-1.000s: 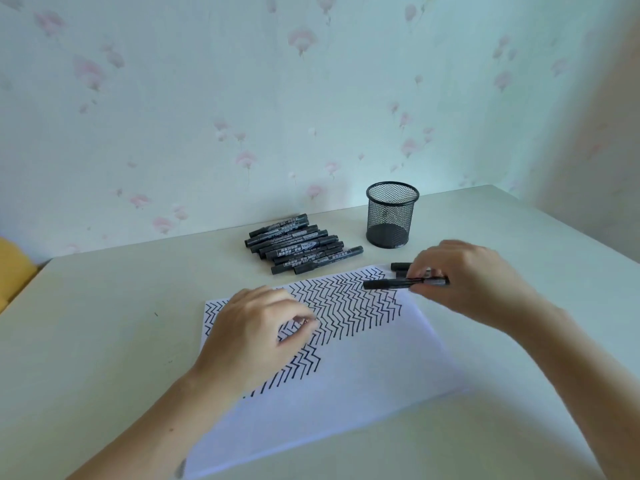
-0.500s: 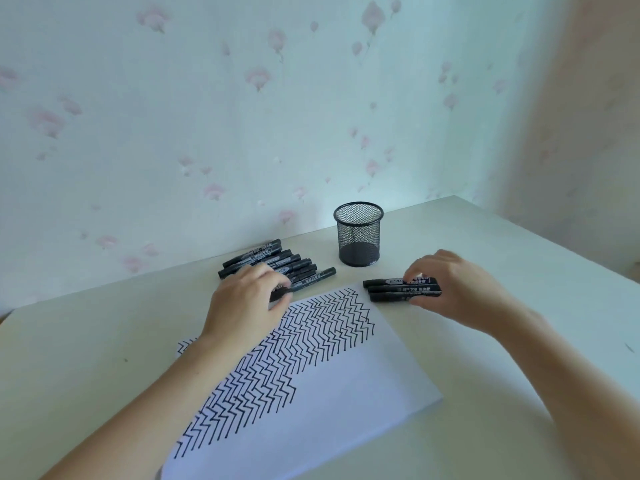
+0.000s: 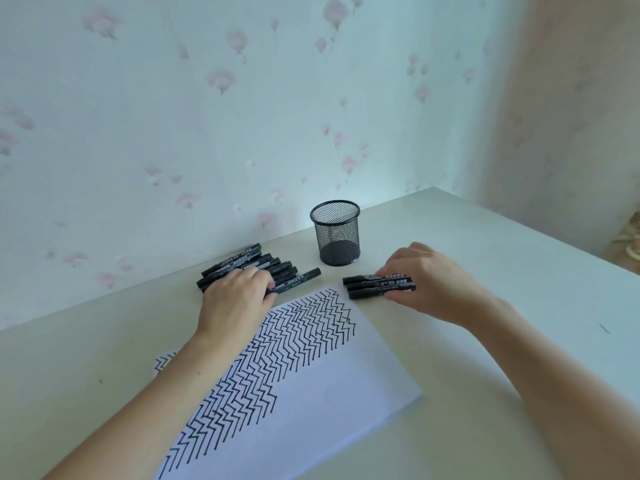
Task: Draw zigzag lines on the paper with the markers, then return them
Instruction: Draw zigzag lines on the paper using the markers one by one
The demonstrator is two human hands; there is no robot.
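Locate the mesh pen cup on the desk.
The mesh pen cup stands upright near the wall, between the marker pile and the right hand.

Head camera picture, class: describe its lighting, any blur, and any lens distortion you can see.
Head view: soft, even light with no harsh glare; the black wire-mesh pen cup and black zigzag-lined white paper look sharp; the right hand is slightly blurred at its fingertips; the wide-angle lens bows the pale table's far edge.
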